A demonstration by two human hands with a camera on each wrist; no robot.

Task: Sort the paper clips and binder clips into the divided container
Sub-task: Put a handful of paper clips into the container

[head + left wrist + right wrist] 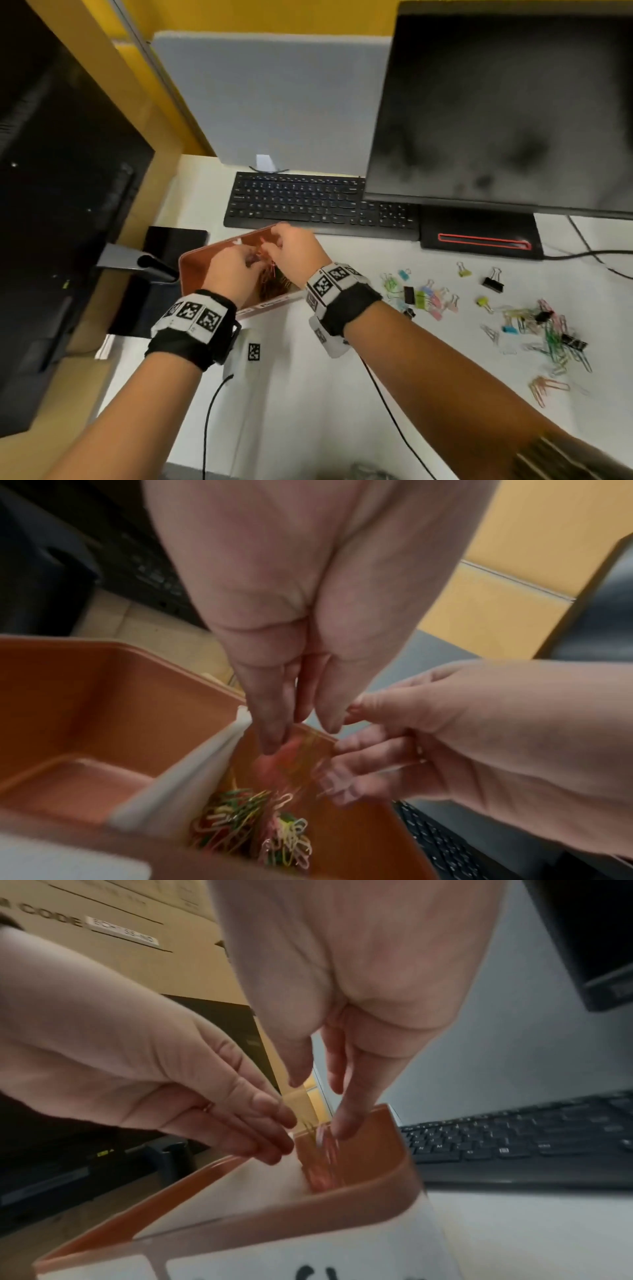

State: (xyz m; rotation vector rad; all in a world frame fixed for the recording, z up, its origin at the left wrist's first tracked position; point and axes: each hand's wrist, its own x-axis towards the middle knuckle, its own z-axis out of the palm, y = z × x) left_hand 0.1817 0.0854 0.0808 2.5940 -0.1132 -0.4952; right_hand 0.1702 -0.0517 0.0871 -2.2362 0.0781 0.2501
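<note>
An orange divided container (191,263) stands at the desk's left, with a white divider (192,777) across it. Both hands hover over its right compartment, where a heap of coloured paper clips (257,829) lies. My left hand (301,737) points its fingers straight down with the thumb apart from them. My right hand (322,1106) faces it, thumb and fingers also spread. Between the fingertips, blurred red and yellow paper clips (287,753) drop toward the heap. The left compartment (68,785) looks bare. Loose paper clips (551,339) and small binder clips (428,296) lie scattered at the right.
A black keyboard (318,202) lies just behind the container, under a monitor (507,109) on a stand. Another dark monitor (61,192) fills the left side. A black binder clip (493,282) sits apart at the right. Cables (387,404) trail from both wrist cameras.
</note>
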